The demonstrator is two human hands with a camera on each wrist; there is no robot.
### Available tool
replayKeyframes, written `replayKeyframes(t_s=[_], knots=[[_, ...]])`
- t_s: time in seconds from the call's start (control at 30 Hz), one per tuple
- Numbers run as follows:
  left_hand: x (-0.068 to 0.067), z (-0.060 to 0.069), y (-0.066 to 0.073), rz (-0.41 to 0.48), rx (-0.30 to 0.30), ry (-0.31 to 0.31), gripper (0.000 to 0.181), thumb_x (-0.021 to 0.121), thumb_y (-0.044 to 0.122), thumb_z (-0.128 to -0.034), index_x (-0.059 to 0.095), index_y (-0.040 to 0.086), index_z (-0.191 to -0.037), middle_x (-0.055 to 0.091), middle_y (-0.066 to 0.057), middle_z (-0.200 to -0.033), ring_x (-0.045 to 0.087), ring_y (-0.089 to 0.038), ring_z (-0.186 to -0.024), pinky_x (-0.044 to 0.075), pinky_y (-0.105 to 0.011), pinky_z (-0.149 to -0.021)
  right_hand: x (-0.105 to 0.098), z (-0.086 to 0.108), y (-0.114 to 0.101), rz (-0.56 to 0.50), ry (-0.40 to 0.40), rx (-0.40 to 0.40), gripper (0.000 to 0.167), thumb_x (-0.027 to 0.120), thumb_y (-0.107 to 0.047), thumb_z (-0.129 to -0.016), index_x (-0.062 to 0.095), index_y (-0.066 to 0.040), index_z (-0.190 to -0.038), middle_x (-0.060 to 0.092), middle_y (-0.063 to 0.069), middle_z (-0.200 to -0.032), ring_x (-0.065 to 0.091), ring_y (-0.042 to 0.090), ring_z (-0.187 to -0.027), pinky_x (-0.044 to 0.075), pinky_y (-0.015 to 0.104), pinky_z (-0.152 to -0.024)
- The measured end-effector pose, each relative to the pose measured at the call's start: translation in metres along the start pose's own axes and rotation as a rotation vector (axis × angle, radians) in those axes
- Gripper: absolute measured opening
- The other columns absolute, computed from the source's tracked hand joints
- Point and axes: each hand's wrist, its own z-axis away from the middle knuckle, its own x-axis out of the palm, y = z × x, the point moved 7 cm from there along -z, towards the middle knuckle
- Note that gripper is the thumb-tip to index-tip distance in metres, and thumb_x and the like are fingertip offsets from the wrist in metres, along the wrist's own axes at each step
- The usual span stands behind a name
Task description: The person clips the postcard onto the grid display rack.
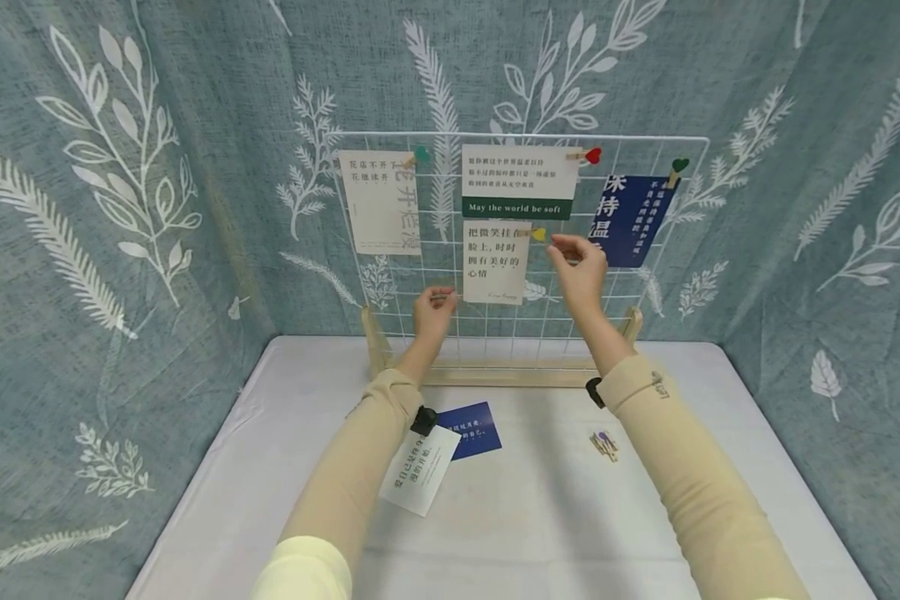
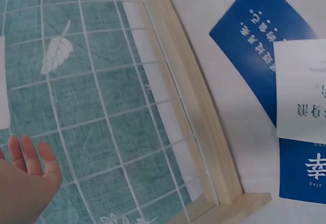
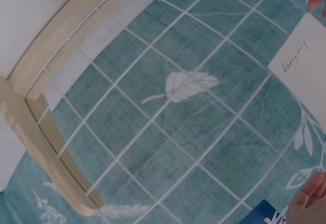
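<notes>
A cream card (image 1: pixel 495 267) with dark print hangs in the middle of a white wire grid (image 1: pixel 435 275), with a small yellow-heart clothespin (image 1: pixel 537 235) at its upper right edge. My right hand (image 1: pixel 583 271) is just right of that clothespin, fingers loosely bent, holding nothing that I can see. Close to the card's lower left corner is my left hand (image 1: pixel 433 312). In the left wrist view, the left hand's fingers (image 2: pixel 31 155) are relaxed, a little apart from the card's edge (image 2: pixel 4 81). Only part of the right hand (image 3: pixel 308 198) shows in the right wrist view.
Other clipped cards are a white-and-green one (image 1: pixel 520 179), a pale one (image 1: pixel 378 204) and a blue one (image 1: pixel 633 221). A wooden stand (image 1: pixel 510 377) supports the grid. Below lie a white card (image 1: pixel 423 475), a blue card (image 1: pixel 476 429) and a small pile of clothespins (image 1: pixel 604 446).
</notes>
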Motion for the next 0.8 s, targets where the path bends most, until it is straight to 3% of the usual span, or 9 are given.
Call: replayKeyframes(t_s=[0.03,0.17,0.27,0.33,0.4,0.5,0.57,0.63,0.8], knots=[[-0.002,0.002,0.001,0.0,-0.007,-0.007,0.022,0.064,0.023,-0.09,0.062,0.007,-0.105,0.07,-0.01,-0.092,0.067,-0.021,-0.087,0.055,-0.032,-0.08,0.0,0.0,0.0,-0.003,0.0,-0.001,0.017,0.063,0.002,-0.086,0.066,0.011,-0.1,0.065,0.029,-0.098,0.05,-0.012,-0.066,0.043,0.005,-0.063],[-0.008,-0.026,-0.039,0.065,0.093,-0.022,0.028,0.072,0.044,-0.0799,0.064,0.02,-0.092,0.068,0.005,-0.074,0.064,-0.007,-0.069,0.052,-0.021,-0.061,-0.001,0.003,0.002,-0.017,-0.002,0.001,0.016,0.063,0.003,-0.085,0.067,0.011,-0.099,0.065,0.03,-0.098,0.05,-0.012,-0.066,0.043,0.005,-0.064],[-0.011,-0.039,-0.058,0.02,0.068,0.008,0.028,0.072,0.041,-0.0814,0.063,0.017,-0.093,0.068,0.003,-0.075,0.065,-0.009,-0.069,0.052,-0.022,-0.06,-0.001,0.005,0.003,-0.017,-0.009,0.013,0.016,0.063,0.003,-0.085,0.066,0.011,-0.098,0.065,0.031,-0.098,0.051,-0.012,-0.067,0.044,0.005,-0.065],[-0.014,-0.029,-0.047,0.006,0.061,0.007,0.024,0.07,0.033,-0.0849,0.064,0.013,-0.096,0.07,0.0,-0.077,0.067,-0.012,-0.072,0.053,-0.022,-0.062,-0.001,0.007,0.004,-0.018,-0.016,0.025,0.016,0.063,0.003,-0.086,0.066,0.012,-0.099,0.065,0.031,-0.099,0.051,-0.012,-0.068,0.044,0.005,-0.065],[-0.016,-0.018,-0.038,-0.026,0.0,-0.015,0.026,0.065,0.029,-0.089,0.062,0.01,-0.105,0.071,-0.006,-0.087,0.068,-0.018,-0.081,0.055,-0.029,-0.073,-0.001,0.008,0.006,-0.017,-0.019,0.037,0.016,0.063,0.003,-0.086,0.066,0.012,-0.098,0.065,0.031,-0.1,0.051,-0.012,-0.069,0.044,0.005,-0.065],[-0.02,-0.005,-0.029,-0.027,0.018,-0.03,0.025,0.066,0.032,-0.0884,0.063,0.011,-0.101,0.071,-0.005,-0.084,0.068,-0.017,-0.078,0.054,-0.026,-0.07,-0.002,0.01,0.009,-0.02,-0.029,0.045,0.016,0.063,0.002,-0.085,0.066,0.012,-0.098,0.065,0.031,-0.099,0.052,-0.012,-0.068,0.044,0.005,-0.064],[-0.021,-0.006,-0.036,-0.044,0.011,-0.045,0.028,0.066,0.037,-0.0874,0.063,0.012,-0.101,0.071,-0.005,-0.084,0.068,-0.017,-0.078,0.055,-0.026,-0.07,-0.002,0.012,0.011,-0.022,-0.035,0.048,0.016,0.063,0.002,-0.085,0.066,0.013,-0.097,0.065,0.03,-0.098,0.052,-0.012,-0.068,0.044,0.005,-0.063],[-0.024,-0.01,-0.046,-0.062,0.05,-0.036,0.026,0.069,0.038,-0.0848,0.064,0.014,-0.094,0.069,-0.001,-0.076,0.066,-0.014,-0.069,0.052,-0.022,-0.058,-0.003,0.014,0.013,-0.026,-0.034,0.052,0.015,0.064,0.002,-0.085,0.066,0.012,-0.097,0.066,0.029,-0.096,0.052,-0.011,-0.067,0.044,0.005,-0.062],[-0.028,-0.016,-0.068,-0.215,0.045,-0.075,0.036,0.065,0.046,-0.085,0.064,0.014,-0.101,0.068,0.0,-0.086,0.065,-0.013,-0.077,0.053,-0.025,-0.062,-0.005,0.017,0.019,-0.021,-0.031,0.07,0.014,0.063,0.003,-0.085,0.066,0.012,-0.096,0.066,0.029,-0.097,0.052,-0.012,-0.067,0.044,0.005,-0.062]])
